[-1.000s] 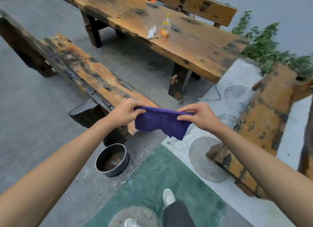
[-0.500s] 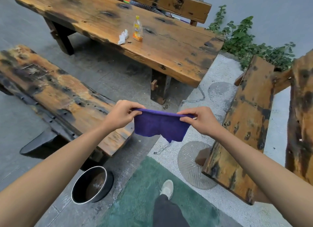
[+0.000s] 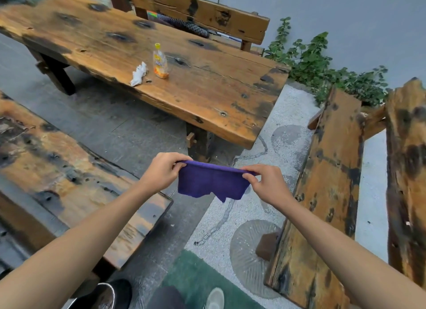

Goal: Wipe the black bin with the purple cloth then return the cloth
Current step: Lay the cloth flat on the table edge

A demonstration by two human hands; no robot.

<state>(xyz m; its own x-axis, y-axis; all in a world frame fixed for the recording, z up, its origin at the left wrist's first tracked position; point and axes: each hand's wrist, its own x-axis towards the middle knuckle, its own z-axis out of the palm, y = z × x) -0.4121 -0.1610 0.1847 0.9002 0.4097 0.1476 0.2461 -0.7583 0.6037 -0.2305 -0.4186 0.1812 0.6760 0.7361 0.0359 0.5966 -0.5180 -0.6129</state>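
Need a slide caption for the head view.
Both hands hold the purple cloth stretched above the ground.

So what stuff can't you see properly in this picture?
- Black bin: head view, cut off by the bottom edge and partly behind the left forearm; its inside barely shows.
- Bottle label: too small to read.
- Purple cloth corners: pinched inside the left hand and right hand.
- Things behind the bench backrest: mostly hidden.

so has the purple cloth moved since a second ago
Yes. The purple cloth has moved forward past the bench end, toward the wooden table.
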